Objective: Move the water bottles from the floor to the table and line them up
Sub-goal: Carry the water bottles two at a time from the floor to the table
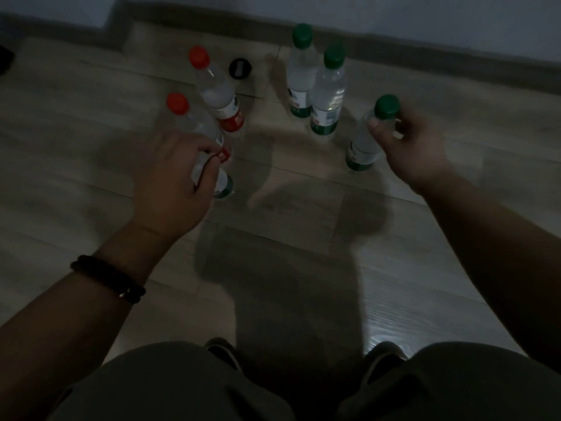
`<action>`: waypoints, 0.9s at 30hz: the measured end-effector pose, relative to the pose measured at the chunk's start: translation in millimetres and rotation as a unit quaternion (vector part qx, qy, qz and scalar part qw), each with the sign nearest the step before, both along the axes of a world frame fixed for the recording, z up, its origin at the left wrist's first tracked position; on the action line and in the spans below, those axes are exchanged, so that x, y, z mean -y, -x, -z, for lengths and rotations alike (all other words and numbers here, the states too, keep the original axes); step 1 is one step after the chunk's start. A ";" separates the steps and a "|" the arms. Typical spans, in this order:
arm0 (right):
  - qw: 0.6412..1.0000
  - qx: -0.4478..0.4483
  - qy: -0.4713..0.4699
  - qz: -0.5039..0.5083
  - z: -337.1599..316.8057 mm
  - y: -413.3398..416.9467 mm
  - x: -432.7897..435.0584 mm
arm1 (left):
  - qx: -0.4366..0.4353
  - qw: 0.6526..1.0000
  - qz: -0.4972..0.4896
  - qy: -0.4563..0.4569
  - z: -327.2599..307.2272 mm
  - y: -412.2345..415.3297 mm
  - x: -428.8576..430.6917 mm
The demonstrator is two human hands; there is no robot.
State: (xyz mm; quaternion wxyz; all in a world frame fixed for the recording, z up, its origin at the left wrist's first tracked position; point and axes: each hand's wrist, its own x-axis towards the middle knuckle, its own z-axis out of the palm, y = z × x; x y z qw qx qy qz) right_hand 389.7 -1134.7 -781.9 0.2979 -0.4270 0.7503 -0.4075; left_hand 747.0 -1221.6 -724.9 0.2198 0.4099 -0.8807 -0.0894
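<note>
Several clear water bottles stand on the wooden floor. My left hand grips the body of the near red-capped bottle. A second red-capped bottle stands just behind it. My right hand pinches the neck of the nearest green-capped bottle, just under its cap. Two more green-capped bottles stand side by side farther back. No table is in view.
A small black round object lies on the floor between the two groups of bottles. A dark skirting board runs along the wall at the back. My knees and shoes fill the lower edge.
</note>
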 end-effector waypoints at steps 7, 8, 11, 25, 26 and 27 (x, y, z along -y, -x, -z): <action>0.999 0.006 0.033 0.002 -8.1 -12.6 4.9 | -0.171 0.950 -0.235 -0.112 28.7 -25.0 12.8; 0.999 0.003 0.039 0.002 -9.9 -16.2 5.0 | -0.186 0.936 -0.255 -0.153 34.0 -26.6 13.5; 0.999 0.016 0.035 -0.005 -12.3 -27.2 5.4 | -0.182 0.910 -0.258 -0.268 45.8 -29.2 19.6; 0.996 0.063 0.053 -0.014 -18.6 -64.8 4.2 | -0.217 0.902 -0.239 -0.286 60.8 -0.9 16.3; 0.996 0.063 0.057 -0.018 -20.1 -65.4 4.9 | -0.211 0.906 -0.228 -0.289 59.3 -1.5 15.2; 0.996 0.060 0.060 -0.022 -22.1 -66.3 5.4 | -0.207 0.908 -0.216 -0.293 56.8 -1.2 14.4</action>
